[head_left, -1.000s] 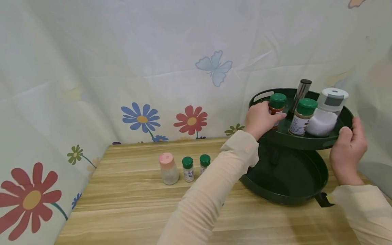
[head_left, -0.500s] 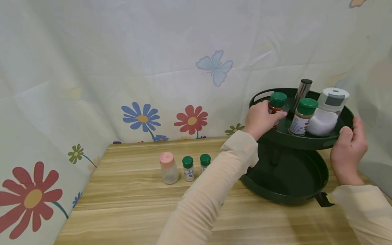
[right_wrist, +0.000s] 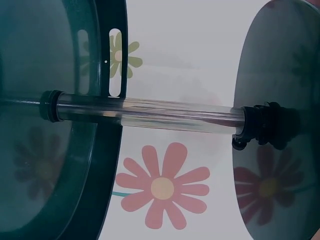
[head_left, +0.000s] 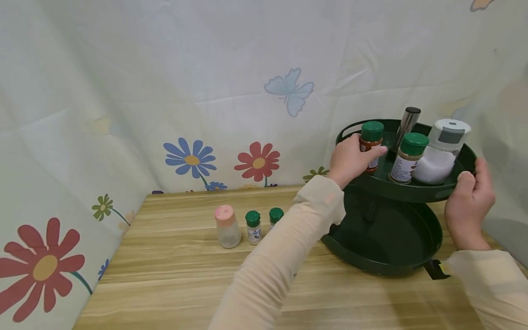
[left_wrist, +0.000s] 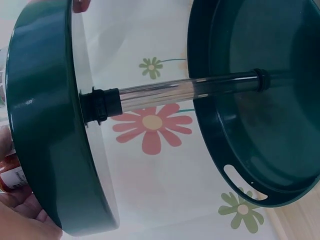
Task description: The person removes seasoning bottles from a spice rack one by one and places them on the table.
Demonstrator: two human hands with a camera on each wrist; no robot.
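In the head view, my left hand (head_left: 350, 158) pinches a spice jar (head_left: 371, 146) with a green lid and red contents, over the left side of the upper tier of a dark green two-tier turntable rack (head_left: 387, 185). The same jar (left_wrist: 12, 172) shows at the lower left of the left wrist view. My right hand (head_left: 470, 201) grips the upper tier's right rim. A second green-lidded spice jar (head_left: 406, 160), a white-topped shaker (head_left: 441, 151) with white contents and the rack's metal post (head_left: 406, 126) stand up inside the tier.
The rack's lower tier (head_left: 383, 270) sits on the wooden table. Left of it stand a pink-lidded shaker (head_left: 228, 231) and two small green-lidded jars (head_left: 253, 229), one partly behind my left sleeve. A black strap (head_left: 436, 269) lies at the rack's right. A flowered curtain (head_left: 185, 91) hangs behind.
The red spice jar in my left hand has shifted slightly up and to the left and stands more upright. My right hand and the rack have stayed in place.
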